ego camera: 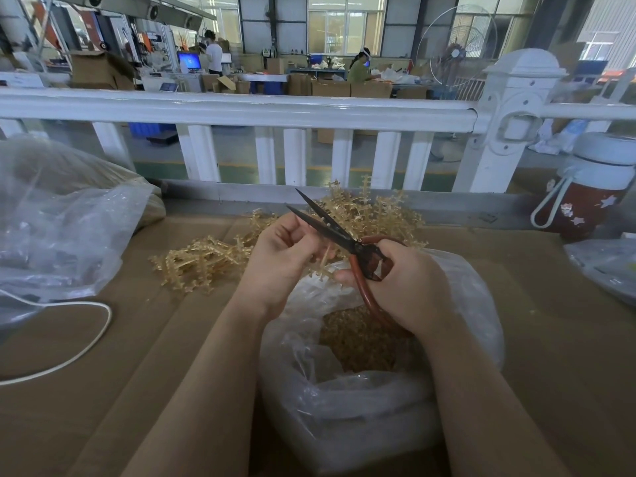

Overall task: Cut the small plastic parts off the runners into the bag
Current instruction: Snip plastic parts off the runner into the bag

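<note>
While my left hand (280,256) pinches a runner (325,258) upright over the open bag (364,390), my right hand (406,287) grips the scissors (344,235), blades parted just beyond the left grip. The runner's long axis crosses the blades. Uncut runners (203,263) lie beyond the left hand on the counter (137,356). No legible writing.
</note>
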Action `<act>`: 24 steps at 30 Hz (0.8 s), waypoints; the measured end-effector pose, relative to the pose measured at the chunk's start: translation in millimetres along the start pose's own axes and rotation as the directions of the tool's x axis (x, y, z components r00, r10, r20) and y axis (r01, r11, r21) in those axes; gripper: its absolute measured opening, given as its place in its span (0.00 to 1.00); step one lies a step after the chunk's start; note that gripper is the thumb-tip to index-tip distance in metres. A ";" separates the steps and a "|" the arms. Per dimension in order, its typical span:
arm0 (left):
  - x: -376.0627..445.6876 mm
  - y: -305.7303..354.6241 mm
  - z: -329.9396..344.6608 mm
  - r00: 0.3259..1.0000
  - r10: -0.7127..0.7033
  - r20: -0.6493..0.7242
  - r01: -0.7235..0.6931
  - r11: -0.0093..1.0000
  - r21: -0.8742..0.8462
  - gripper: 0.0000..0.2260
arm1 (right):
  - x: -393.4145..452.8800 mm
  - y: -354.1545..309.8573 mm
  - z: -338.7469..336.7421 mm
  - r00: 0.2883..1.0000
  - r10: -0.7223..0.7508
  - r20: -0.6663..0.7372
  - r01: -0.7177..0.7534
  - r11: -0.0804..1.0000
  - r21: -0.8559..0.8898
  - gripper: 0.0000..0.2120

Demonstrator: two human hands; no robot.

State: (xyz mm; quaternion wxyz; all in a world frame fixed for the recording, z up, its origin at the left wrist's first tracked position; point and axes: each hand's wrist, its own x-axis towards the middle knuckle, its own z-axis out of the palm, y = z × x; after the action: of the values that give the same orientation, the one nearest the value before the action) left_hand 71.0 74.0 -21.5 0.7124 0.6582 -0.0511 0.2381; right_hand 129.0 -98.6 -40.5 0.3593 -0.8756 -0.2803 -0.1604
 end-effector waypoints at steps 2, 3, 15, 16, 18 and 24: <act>-0.5 1.7 0.1 1.000 0.013 -0.011 -0.013 1.000 0.007 0.07 | 0.2 0.6 0.4 1.000 -0.002 0.006 0.002 1.000 0.005 0.31; -0.6 2.5 -0.2 1.000 0.016 -0.019 -0.015 1.000 0.019 0.08 | 0.5 1.2 0.7 1.000 0.000 0.010 -0.001 1.000 0.006 0.31; -3.9 5.9 1.1 0.994 0.066 -0.081 -0.058 0.994 0.097 0.07 | -0.5 2.3 0.2 0.999 -0.026 -0.039 0.023 0.997 -0.075 0.25; -3.4 5.8 1.2 0.994 0.073 -0.084 -0.064 0.992 0.111 0.06 | -0.5 2.6 0.4 0.999 -0.029 -0.042 0.025 0.996 -0.086 0.25; -2.9 5.3 1.0 0.992 0.097 -0.075 -0.085 0.985 0.149 0.06 | -0.1 3.3 0.7 0.999 -0.032 -0.044 0.027 0.994 -0.105 0.25; -4.2 5.8 1.2 0.991 0.127 -0.042 -0.116 0.973 0.201 0.09 | 0.0 5.9 0.7 0.999 -0.042 -0.034 0.039 0.996 -0.077 0.23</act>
State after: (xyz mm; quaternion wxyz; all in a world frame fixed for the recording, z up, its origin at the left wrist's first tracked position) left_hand 65.2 71.8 -17.6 0.6285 0.7147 -0.0479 0.3032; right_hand 132.6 -101.6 -44.2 0.3271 -0.8799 -0.2850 -0.1939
